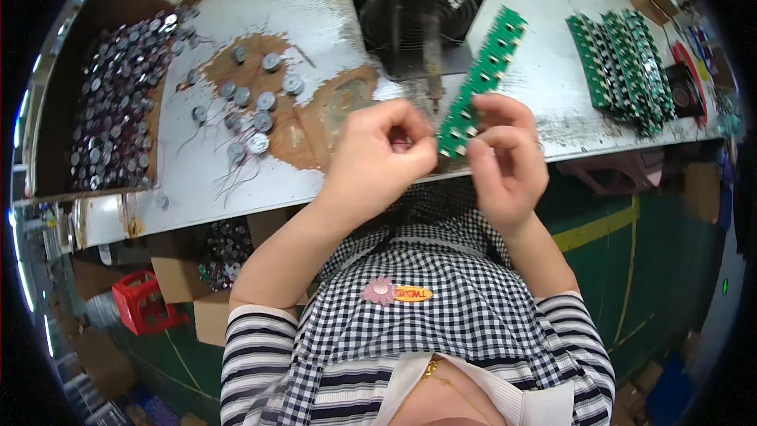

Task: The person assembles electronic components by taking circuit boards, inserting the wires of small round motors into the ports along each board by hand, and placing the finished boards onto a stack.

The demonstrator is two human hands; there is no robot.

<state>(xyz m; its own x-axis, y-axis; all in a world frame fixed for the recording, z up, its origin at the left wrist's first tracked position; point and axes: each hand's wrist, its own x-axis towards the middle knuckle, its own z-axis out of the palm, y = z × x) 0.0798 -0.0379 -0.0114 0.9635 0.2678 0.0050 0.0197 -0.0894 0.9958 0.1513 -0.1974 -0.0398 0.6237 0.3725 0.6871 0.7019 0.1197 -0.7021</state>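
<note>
My right hand grips a long green circuit board strip near its lower end, between thumb and fingers. The strip tilts up and to the right, with small pale and dark parts along it. My left hand is closed in a pinch beside the strip's lower end. A bit of red shows inside its curled fingers, but what it holds is mostly hidden. Just above both hands, the tip of an upright soldering iron points down. Several small round silver motors with thin wires lie left of my left hand.
A cardboard box full of similar motors stands at the left. Behind the iron is a black fan. More green board strips are stacked at the right, beside a red-rimmed round black object. A red stool stands below the table.
</note>
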